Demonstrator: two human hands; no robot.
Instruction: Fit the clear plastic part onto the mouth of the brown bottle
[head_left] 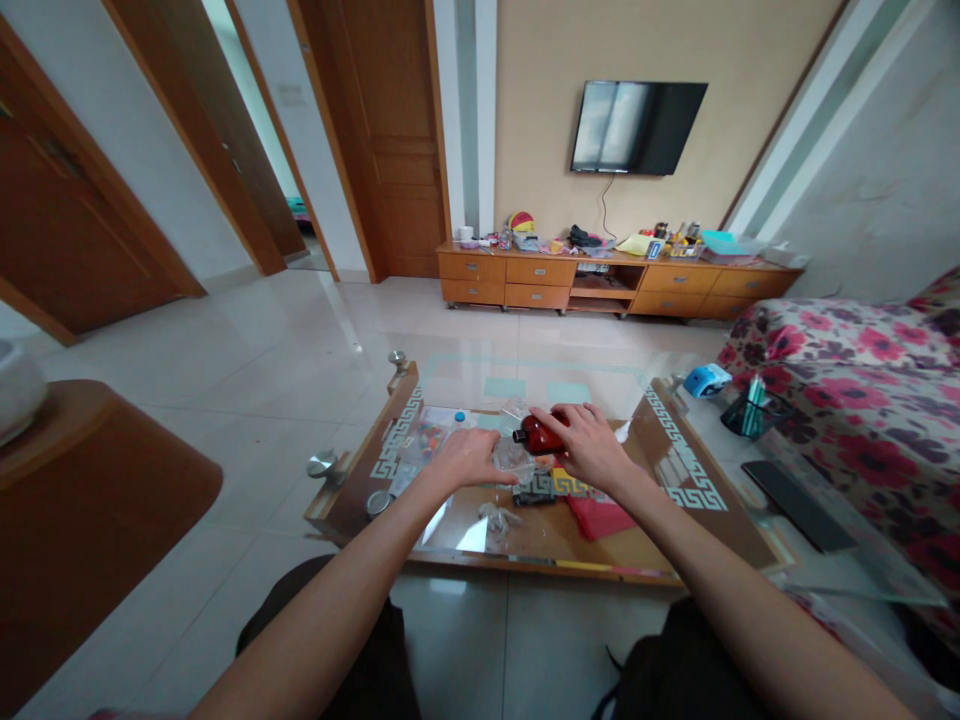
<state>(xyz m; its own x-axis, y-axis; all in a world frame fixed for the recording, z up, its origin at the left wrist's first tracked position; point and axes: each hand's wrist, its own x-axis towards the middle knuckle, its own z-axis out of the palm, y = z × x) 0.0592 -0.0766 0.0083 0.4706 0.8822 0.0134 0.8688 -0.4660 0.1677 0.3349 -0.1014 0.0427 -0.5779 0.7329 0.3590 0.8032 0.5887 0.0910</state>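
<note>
Tilting close to level, the glossy dark-red bottle with a black neck (546, 436) is gripped by the right hand (592, 440), mouth facing left above a clear thin-walled cup (513, 460). The left hand (469, 458) pinches that cup between thumb and fingers, over the glass-topped wooden table (341, 490). Blur prevents confirming any flow. Advised: keep the mouth inside the rim, tip gradually, press the cup lightly.

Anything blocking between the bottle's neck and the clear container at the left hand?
Nothing visible. The red-brown bottle, held sideways in the right hand, points its dark neck leftward, just above the clear container at the left hand. One view can't settle the exact gap.
</note>
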